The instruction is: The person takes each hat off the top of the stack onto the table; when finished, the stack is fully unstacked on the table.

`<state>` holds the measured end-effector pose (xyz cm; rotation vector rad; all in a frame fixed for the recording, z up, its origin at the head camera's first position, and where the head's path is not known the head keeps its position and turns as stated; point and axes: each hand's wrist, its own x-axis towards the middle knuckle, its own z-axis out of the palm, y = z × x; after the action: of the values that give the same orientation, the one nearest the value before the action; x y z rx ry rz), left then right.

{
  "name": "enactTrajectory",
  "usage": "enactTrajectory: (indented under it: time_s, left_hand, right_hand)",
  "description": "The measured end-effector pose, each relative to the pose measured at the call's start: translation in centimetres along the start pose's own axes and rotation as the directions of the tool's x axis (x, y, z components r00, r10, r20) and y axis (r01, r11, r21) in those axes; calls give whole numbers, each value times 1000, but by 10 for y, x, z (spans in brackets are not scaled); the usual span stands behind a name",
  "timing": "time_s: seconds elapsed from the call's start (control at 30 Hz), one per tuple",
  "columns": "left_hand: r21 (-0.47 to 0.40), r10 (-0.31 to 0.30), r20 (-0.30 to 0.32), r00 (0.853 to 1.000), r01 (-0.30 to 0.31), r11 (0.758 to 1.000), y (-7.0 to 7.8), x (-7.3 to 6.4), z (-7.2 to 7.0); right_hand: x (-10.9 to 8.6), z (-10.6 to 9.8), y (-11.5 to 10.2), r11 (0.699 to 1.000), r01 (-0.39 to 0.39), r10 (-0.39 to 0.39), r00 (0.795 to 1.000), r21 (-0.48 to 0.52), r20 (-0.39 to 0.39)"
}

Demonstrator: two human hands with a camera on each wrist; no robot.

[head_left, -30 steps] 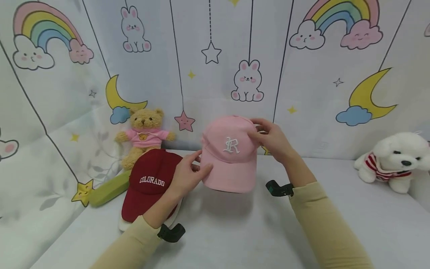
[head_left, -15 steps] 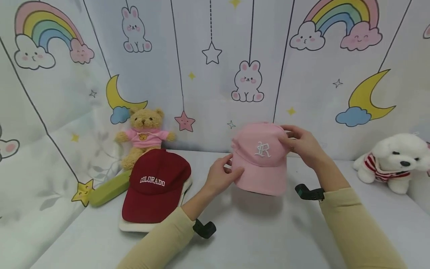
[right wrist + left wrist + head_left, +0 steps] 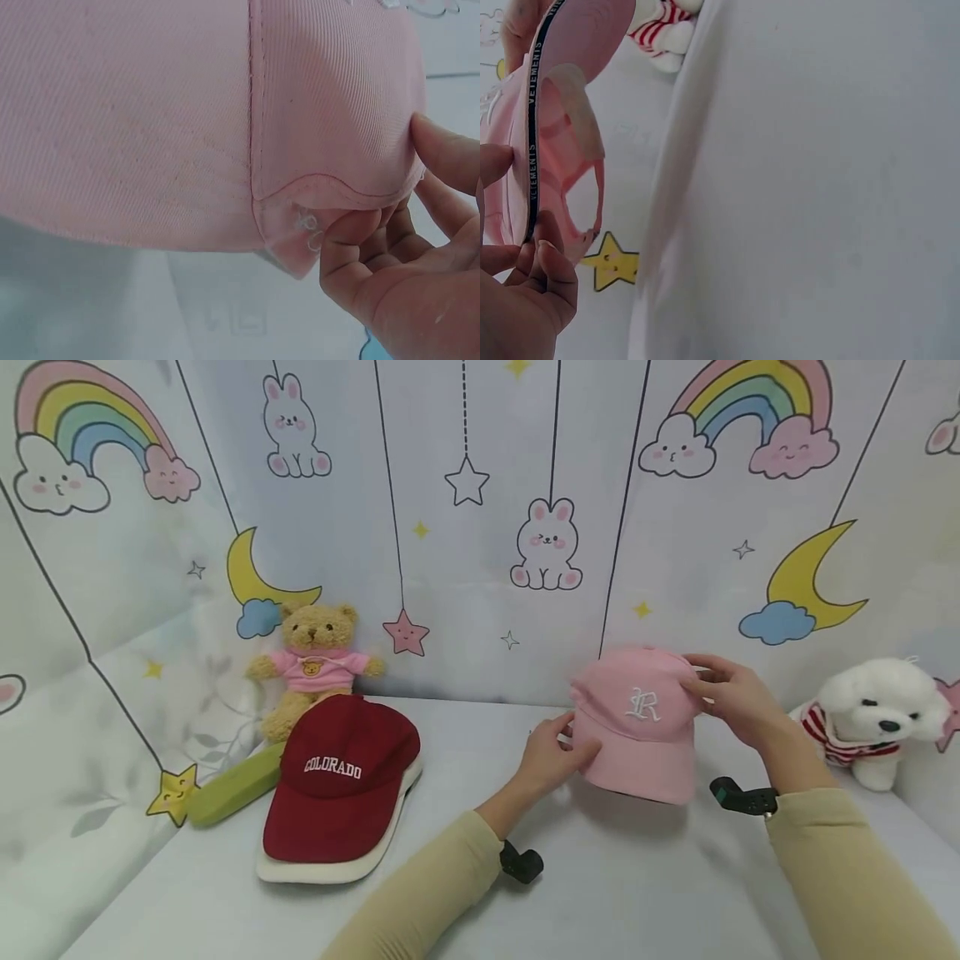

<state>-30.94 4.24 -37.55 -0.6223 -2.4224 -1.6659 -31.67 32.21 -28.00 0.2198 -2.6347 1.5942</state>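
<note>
A pink baseball cap (image 3: pixel 637 727) with a white embroidered letter hangs above the table, held between both hands, brim downward. My left hand (image 3: pixel 551 756) pinches the cap's left edge near the brim. With thumb and fingers, my right hand (image 3: pixel 738 702) grips the crown's right side. In the left wrist view the cap's hollow inside and a black lettered tape (image 3: pixel 532 142) along its brim edge show. The right wrist view has the curled fingers (image 3: pixel 352 247) at the cap's rim. To the left, a dark red COLORADO cap (image 3: pixel 341 777) lies on top of a white cap (image 3: pixel 330 870).
A teddy bear (image 3: pixel 315 652) in a pink top sits behind the red cap, with a green elongated object (image 3: pixel 232 789) beside it. At the right stands a white plush dog (image 3: pixel 870 718). A patterned cloth wall (image 3: pixel 450 568) backs the white table (image 3: pixel 480 927).
Both hands have carried the pink cap to the right and slightly lower, away from the red cap, which is now fully uncovered by the left arm. The view has shifted slightly.
</note>
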Motion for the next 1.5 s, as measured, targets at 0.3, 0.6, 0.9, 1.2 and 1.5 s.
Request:
enactTrajectory:
  time_s: [0.3, 0.6, 0.9, 1.2, 1.5]
  left_hand:
    - [-6, -56, 28, 998, 57, 998, 1, 10, 43]
    - [-26, -128, 70, 989, 130, 991, 11, 16, 73]
    - [13, -150, 86, 985, 149, 989, 12, 13, 92]
    - [47, -204, 112, 973, 199, 979, 19, 10, 99]
    - [98, -227, 158, 961, 213, 972, 27, 8, 107]
  right_hand:
    - [-7, -29, 27, 994, -98, 99, 995, -41, 23]
    - [-11, -52, 44, 986, -151, 153, 988, -71, 25]
    - [-17, -56, 56, 975, -186, 190, 982, -118, 23]
    - [-20, -59, 69, 964, -220, 225, 974, -149, 16]
    - [-20, -63, 75, 956, -248, 245, 969, -160, -36]
